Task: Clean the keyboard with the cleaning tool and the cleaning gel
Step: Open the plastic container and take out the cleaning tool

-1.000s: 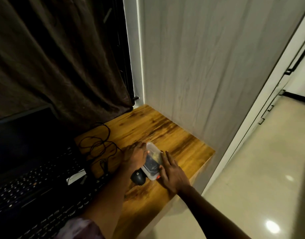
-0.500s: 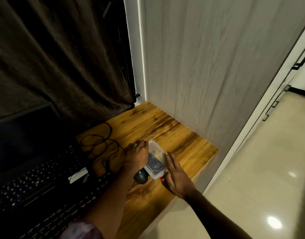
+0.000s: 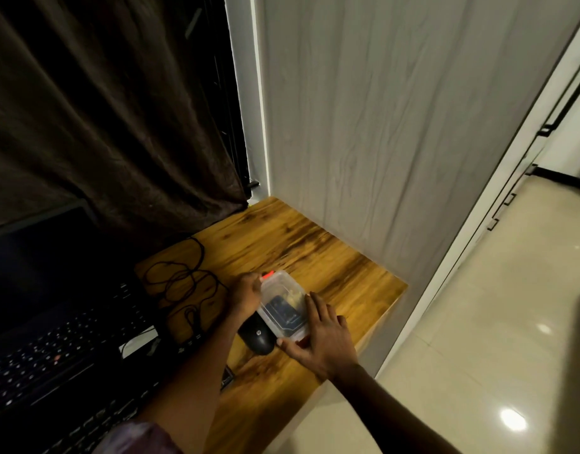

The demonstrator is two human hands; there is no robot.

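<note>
A clear plastic box [image 3: 283, 306] with dark contents and a small red tab at its far corner sits on the wooden desk [image 3: 314, 253], tilted against a black mouse [image 3: 257, 337]. My left hand [image 3: 244, 294] grips the box's left side. My right hand [image 3: 321, 335] holds its right side and near corner. A black keyboard [image 3: 95, 424] lies at the lower left, partly under my left arm. A laptop keyboard [image 3: 56, 352] sits beyond it. I cannot make out the cleaning tool or gel inside the box.
A tangled black cable [image 3: 180, 276] lies on the desk left of the box. A dark laptop screen [image 3: 36, 253] and brown curtain [image 3: 101, 109] stand behind. A grey wood-grain panel [image 3: 396, 126] walls the desk's right side. The desk edge drops to a tiled floor [image 3: 478, 339].
Both hands stay on the box. The box has tilted a little and a red tab now shows at its far corner; the view has shifted slightly.
</note>
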